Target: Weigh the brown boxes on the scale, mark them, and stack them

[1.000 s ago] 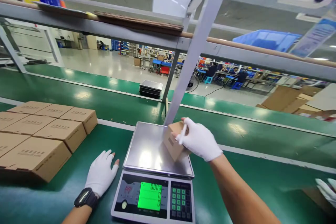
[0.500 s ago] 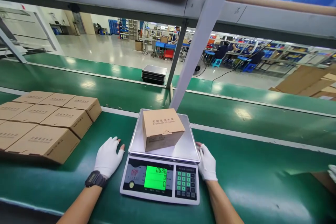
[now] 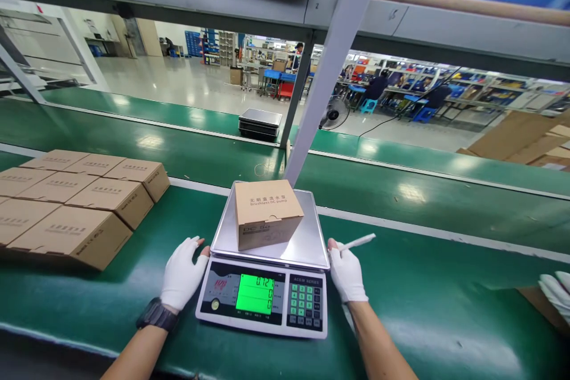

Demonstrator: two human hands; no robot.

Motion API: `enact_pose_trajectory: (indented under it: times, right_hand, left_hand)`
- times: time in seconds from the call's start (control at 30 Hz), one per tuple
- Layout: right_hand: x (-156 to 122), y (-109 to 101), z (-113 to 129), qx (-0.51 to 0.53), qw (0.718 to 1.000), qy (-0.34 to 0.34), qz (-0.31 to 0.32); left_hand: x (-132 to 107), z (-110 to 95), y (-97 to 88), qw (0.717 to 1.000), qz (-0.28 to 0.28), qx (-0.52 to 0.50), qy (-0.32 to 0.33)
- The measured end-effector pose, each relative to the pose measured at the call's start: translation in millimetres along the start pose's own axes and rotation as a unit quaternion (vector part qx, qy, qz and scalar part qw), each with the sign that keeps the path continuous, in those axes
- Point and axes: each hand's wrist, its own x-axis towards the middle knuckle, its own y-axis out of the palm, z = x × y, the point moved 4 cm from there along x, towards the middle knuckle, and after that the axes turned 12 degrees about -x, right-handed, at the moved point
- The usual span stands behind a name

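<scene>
A small box [image 3: 267,214] sits on a scale [image 3: 271,261], with 1 gloved hand on each side.

The left hand [image 3: 180,276] lies flat on the green belt [image 3: 414,303], fingers spread and holding nothing, just beside the scale's left edge. The right hand [image 3: 346,273] rests at the scale's right edge and is closed around a white pen [image 3: 356,243] that sticks out to the right. The box is brown card (with printed words on top) and the scale's screen glows green. More brown boxes [image 3: 75,202] lie in rows to the left. Another gloved hand [image 3: 554,294] shows at the far right.
</scene>
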Motion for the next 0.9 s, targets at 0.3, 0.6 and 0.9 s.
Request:
enact_pose_trajectory:
  times: [0.3, 0.6, 0.9]
  right_hand:
    - [3, -74, 167, 0.110, 0.961, -0.242, -0.083]
    - [-7, -34, 269, -0.073, 0.928, -0.351, 0.102]
    - [-3, -28, 273, -0.120, 0.938, -0.317, 0.079]
  left_hand:
    - [23, -125, -50.4, 0.959, -0.006, -0.274, 0.074]
    - [32, -177, -17.4, 0.907, 0.124, -0.393, 0.083]
    - [34, -173, -14.0, 0.905, 0.120, -0.398, 0.089]
